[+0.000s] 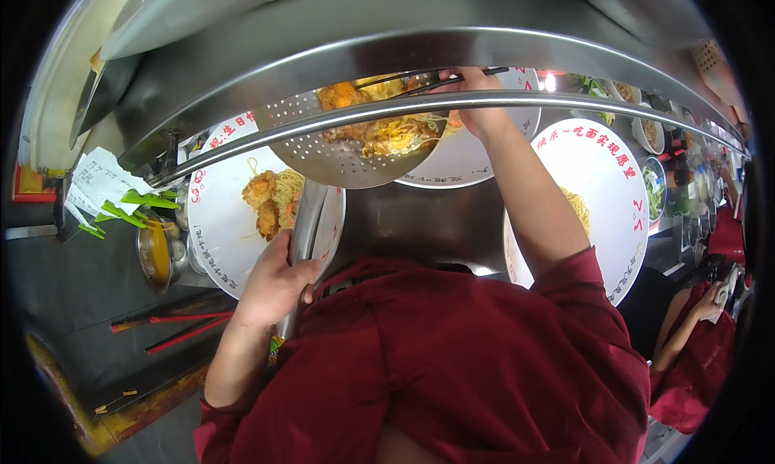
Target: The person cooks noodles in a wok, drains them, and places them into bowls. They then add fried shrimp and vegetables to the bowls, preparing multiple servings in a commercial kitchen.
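My left hand (281, 282) grips the metal handle (307, 222) of a large perforated skimmer (357, 172), which carries fried pieces and egg (393, 138). Above it, partly behind a metal rail, my right hand (478, 103) holds dark chopsticks (424, 87) that point left over the food. The skimmer overlaps a big white bowl (517, 119) behind it. At the left, another white bowl (212, 240) holds noodles (289, 188) and fried pieces (263, 200). A third white bowl (611, 222) with noodles (575, 206) lies to the right, partly behind my right forearm.
A metal rail (557, 100) and steel shelf (387, 55) cross above the counter (424, 222). Paper slips (106, 179) hang from green clips (148, 200) at left, near a bowl of orange liquid (154, 252). Small ingredient bowls (654, 182) stand right. A co-worker's hand (708, 306) holds a cloth.
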{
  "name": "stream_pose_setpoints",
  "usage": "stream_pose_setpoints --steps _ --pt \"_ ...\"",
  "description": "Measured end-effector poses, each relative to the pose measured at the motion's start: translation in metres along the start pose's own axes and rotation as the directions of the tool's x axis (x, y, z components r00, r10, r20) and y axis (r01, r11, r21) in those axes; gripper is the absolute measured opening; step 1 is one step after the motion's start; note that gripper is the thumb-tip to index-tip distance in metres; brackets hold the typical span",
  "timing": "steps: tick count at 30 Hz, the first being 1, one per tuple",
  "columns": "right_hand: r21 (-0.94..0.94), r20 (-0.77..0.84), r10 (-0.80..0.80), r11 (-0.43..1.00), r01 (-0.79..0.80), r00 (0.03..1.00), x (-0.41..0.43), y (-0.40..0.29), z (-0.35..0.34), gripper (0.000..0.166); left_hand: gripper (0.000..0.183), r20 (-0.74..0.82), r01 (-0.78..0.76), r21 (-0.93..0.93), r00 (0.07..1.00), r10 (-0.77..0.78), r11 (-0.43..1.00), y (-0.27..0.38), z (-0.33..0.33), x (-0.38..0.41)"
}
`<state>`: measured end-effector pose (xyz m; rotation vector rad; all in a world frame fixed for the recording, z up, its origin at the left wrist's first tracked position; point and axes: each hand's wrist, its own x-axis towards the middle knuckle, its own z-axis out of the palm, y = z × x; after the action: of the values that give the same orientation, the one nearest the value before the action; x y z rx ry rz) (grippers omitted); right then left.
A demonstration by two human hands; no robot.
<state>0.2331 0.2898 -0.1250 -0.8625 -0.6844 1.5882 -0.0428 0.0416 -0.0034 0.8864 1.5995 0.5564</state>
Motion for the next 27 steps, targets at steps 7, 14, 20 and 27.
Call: stream_pose_setpoints --steps 7,14,20,27 --pt "-0.034 0.026 0.045 0.998 -0.044 0.999 -0.004 -0.007 0.002 0.021 0.028 0.009 0.005 0.033 1.0 -0.005 0.999 -0.004 0.003 -0.002" --pt "-0.146 0.057 0.066 0.988 -0.057 0.996 -0.011 -0.005 0.026 0.026 0.027 0.002 0.01 0.028 1.0 -0.01 1.0 -0.003 0.004 -0.002" --pt "-0.11 0.042 0.026 0.994 -0.021 0.999 0.002 0.022 0.028 0.028 0.025 0.015 0.012 0.025 1.0 -0.012 1.0 0.003 0.006 0.002" --pt "0.212 0.053 0.093 0.972 -0.102 0.994 0.001 0.003 0.007 0.037 0.031 -0.032 0.058 0.0 0.998 -0.058 0.998 -0.002 0.009 0.003"
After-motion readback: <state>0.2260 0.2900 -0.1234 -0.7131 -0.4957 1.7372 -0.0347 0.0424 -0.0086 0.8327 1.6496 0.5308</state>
